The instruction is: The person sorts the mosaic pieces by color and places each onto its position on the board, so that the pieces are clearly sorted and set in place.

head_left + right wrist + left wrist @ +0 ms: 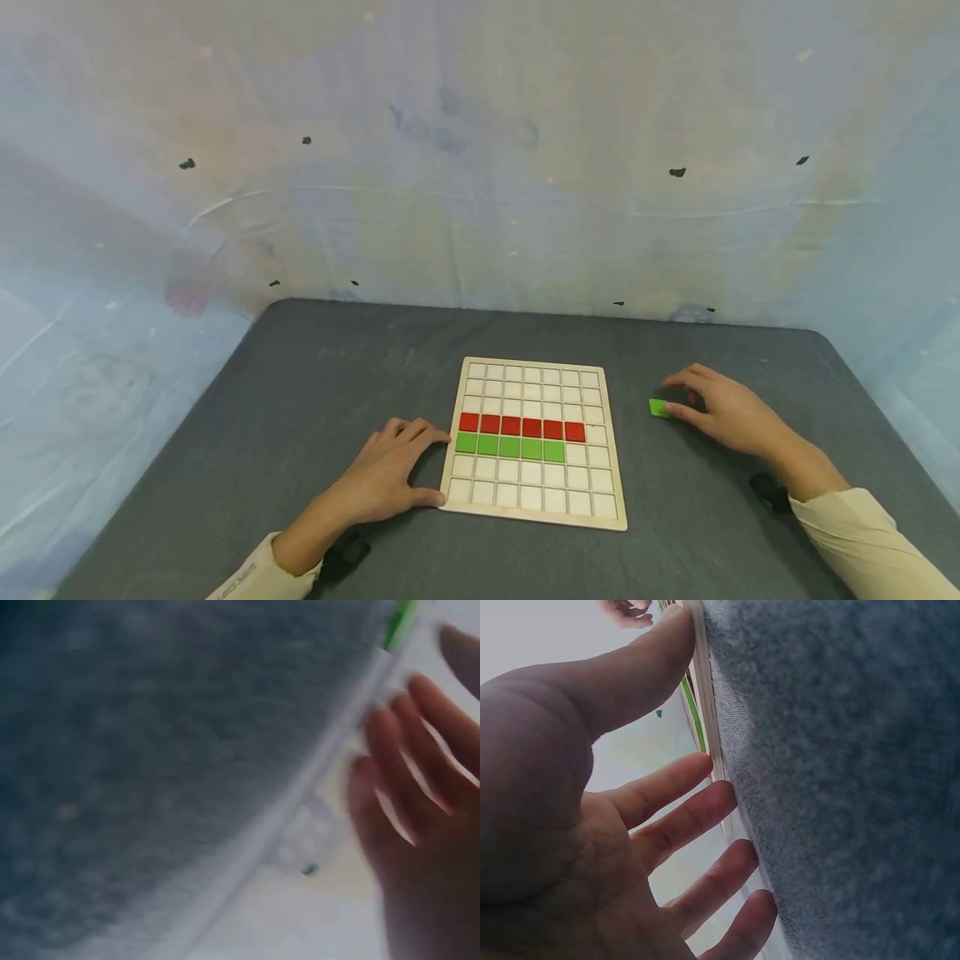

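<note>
A wooden grid board [525, 517] lies on the dark table. Several red tiles [511, 426] fill most of one row, and several green tiles [509, 447] sit in the row below. My left hand [386, 475] rests at the board's left side, thumb and fingertips against its edge. In the left wrist view the fingers [682, 817] spread along that wooden edge. To the right of the board a single green tile [657, 407] lies by my right hand [723, 408]. The right thumb tip overlaps this tile, while the index finger arches apart from it.
The dark grey table [360, 358] has rounded far corners. Behind it hangs a pale patterned sheet [480, 208] with small dark marks. Both wrists wear dark straps, and pale sleeves [862, 533] cover the forearms.
</note>
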A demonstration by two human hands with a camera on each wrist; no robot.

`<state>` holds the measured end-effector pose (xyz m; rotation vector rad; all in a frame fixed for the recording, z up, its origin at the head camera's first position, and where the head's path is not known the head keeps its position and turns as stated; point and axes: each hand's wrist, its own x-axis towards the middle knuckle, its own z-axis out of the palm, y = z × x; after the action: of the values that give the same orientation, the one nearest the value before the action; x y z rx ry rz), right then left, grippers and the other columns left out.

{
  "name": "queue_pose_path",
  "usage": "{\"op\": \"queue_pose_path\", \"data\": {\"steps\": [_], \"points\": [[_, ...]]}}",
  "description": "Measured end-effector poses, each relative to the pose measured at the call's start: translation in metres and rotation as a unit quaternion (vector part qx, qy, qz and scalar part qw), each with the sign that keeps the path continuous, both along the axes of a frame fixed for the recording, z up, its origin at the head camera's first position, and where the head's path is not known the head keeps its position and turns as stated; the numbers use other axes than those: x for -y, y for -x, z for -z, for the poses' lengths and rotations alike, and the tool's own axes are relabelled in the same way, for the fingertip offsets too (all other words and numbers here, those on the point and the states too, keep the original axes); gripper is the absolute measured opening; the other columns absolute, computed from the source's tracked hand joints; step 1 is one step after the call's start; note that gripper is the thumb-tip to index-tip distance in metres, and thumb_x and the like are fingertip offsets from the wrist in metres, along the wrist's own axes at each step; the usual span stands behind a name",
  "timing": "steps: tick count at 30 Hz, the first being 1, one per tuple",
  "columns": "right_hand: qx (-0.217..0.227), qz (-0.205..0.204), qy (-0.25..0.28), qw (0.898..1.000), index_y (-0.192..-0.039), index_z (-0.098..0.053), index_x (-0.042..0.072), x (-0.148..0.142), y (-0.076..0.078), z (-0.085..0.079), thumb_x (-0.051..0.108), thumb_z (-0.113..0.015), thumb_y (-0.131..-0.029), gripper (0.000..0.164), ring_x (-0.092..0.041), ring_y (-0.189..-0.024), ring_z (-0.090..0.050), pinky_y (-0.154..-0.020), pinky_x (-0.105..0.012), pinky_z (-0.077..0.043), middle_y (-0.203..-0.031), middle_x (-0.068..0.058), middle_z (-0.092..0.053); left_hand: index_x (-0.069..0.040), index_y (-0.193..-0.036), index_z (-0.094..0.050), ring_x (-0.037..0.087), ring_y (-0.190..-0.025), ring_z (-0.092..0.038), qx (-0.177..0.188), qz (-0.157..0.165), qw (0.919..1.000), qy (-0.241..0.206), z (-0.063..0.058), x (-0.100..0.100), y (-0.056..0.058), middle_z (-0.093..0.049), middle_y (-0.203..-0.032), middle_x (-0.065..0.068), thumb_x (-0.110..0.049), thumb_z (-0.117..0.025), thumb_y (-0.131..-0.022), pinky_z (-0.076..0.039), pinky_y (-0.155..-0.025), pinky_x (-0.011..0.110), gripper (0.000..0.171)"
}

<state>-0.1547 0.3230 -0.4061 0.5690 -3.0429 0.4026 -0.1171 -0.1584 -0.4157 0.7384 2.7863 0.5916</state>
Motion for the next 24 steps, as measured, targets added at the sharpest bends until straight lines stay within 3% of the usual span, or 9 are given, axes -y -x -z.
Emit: {"op": "queue_pose_path", "data": {"steps": [9,24], "points": [[-0.002,0.011,0.008,1.0,-0.121,-0.067,0.015,0.006,-0.003,0.012,0.037,-0.07,-0.093,0.036,-0.007,-0.08,-0.052,-0.065,-0.031,-0.044,-0.11,-0.001,-0.064,-0.025,-0.135,-0.057,0.024,-0.118,-0.047,-0.001,-0.002,1.0,-0.001,0.001,0.001,-0.001,-0.054,-0.132,-0.004,-0.049,-0.083,-0.076,-0.039,-0.093,0.055,0.069],[-0.002,0.008,0.008,1.0,-0.123,-0.067,0.015,0.009,-0.006,0.015,0.031,-0.073,-0.091,0.037,-0.005,-0.081,-0.052,-0.067,-0.03,-0.045,-0.112,0.0,-0.065,-0.025,-0.136,-0.057,0.024,-0.117,-0.047,-0.005,-0.001,1.0,-0.003,0.001,0.001,-0.001,-0.055,-0.132,-0.004,-0.048,-0.084,-0.075,-0.039,-0.092,0.054,0.07]]}}
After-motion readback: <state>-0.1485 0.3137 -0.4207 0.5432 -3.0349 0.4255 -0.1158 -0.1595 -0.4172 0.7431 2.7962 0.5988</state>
